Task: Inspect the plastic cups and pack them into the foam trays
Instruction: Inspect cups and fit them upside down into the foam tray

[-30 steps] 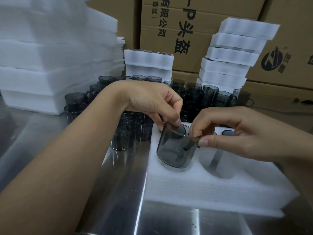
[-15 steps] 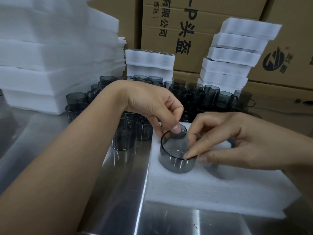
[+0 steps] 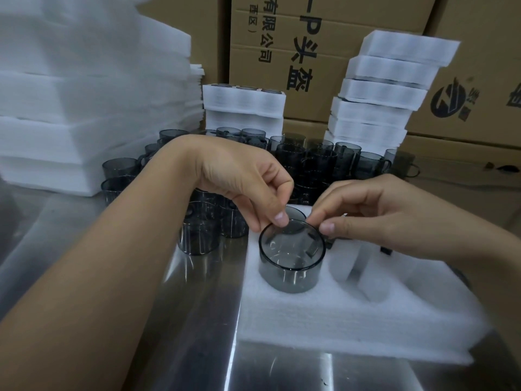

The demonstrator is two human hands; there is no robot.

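A smoky grey plastic cup [image 3: 291,266] stands upright in the front-left pocket of a white foam tray [image 3: 352,314]. My left hand [image 3: 248,182] pinches its far rim with thumb and forefinger. From the right, my right hand [image 3: 389,213] pinches the rim and handle side of the same cup. Beside the cup, an open pocket [image 3: 358,266] of the tray shows. Another cup [image 3: 296,214] sits in the tray just behind. Many loose grey cups [image 3: 318,165] stand in a cluster behind my hands.
The tray lies on a steel table [image 3: 180,320]. A tall pile of foam sheets [image 3: 84,108] fills the left. Two stacks of packed foam trays [image 3: 383,88] stand at the back against cardboard boxes [image 3: 310,46].
The cup went from tilted above the tray to upright and lower in its pocket. Both hands followed it down and kept their hold on the rim.
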